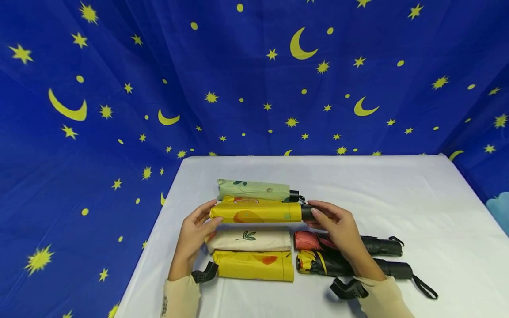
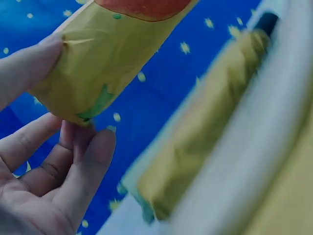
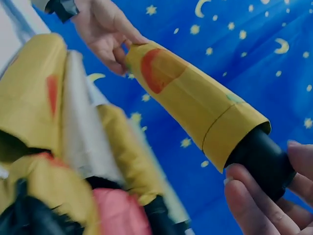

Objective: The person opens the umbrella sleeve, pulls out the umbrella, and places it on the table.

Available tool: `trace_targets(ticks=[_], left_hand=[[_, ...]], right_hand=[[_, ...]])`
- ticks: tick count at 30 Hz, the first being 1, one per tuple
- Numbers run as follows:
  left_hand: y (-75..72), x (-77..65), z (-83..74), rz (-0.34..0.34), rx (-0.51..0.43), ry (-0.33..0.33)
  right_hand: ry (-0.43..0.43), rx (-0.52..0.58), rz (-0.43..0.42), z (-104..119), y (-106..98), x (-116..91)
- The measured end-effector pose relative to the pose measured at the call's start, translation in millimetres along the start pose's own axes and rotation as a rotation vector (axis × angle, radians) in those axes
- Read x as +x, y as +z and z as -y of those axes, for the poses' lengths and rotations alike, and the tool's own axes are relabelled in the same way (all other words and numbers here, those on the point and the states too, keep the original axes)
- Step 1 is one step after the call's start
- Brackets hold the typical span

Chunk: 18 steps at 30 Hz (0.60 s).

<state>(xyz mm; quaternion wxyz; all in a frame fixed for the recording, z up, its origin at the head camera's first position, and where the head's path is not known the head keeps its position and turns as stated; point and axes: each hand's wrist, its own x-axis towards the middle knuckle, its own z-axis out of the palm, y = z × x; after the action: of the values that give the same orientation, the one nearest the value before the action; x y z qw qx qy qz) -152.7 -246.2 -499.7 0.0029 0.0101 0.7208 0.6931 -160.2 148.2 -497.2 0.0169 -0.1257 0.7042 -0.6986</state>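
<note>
Yellow and fruit-printed, the folded umbrella [image 1: 256, 213] is held aloft: the left hand's grip [image 1: 195, 232] pinches its covered tip, the right hand's grip [image 1: 338, 223] curls round its black handle [image 1: 307, 213]. White surface [image 1: 413, 194] spreads rightward and back to the blue curtain [image 1: 254, 84]. Close behind lie another yellow umbrella [image 2: 208, 120] and a green umbrella [image 1: 254, 190]; in front, a cream cover [image 1: 258, 241] and yellow cover [image 1: 253, 266]; near the right forearm [image 1: 363, 263], two dark umbrellas [image 1: 334, 263].
</note>
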Motion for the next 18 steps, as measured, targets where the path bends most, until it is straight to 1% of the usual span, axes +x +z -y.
trace_targets(ticks=[2, 4, 7, 10, 13, 15, 16, 18], left_hand=[[2.0, -1.1, -6.1, 0.035, -0.081, 0.037], [3.4, -2.8, -11.0, 0.085, -0.169, 0.065], [4.9, -6.0, -16.0, 0.162, -0.293, 0.115], [6.1, -7.9, -18.7, 0.229, -0.361, 0.170], [8.2, -9.2, -22.2, 0.283, -0.344, 0.216], [10.2, -9.5, -24.2, 0.316, -0.284, 0.243], [11.6, -9.9, -24.8, 0.328, -0.255, 0.244], [14.5, -10.9, -24.6, 0.350, -0.219, 0.226]], right_hand=[[-0.021, 0.005, 0.017, 12, -2, -2], [-0.040, -0.010, 0.034, 23, -5, -5], [-0.039, -0.046, 0.055, 39, -10, -11], [-0.028, -0.090, 0.073, 50, -14, -17], [-0.030, -0.105, 0.081, 56, -16, -21], [-0.040, -0.117, 0.083, 58, -16, -24], [-0.044, -0.115, 0.086, 59, -16, -26], [-0.034, -0.107, 0.096, 60, -16, -29]])
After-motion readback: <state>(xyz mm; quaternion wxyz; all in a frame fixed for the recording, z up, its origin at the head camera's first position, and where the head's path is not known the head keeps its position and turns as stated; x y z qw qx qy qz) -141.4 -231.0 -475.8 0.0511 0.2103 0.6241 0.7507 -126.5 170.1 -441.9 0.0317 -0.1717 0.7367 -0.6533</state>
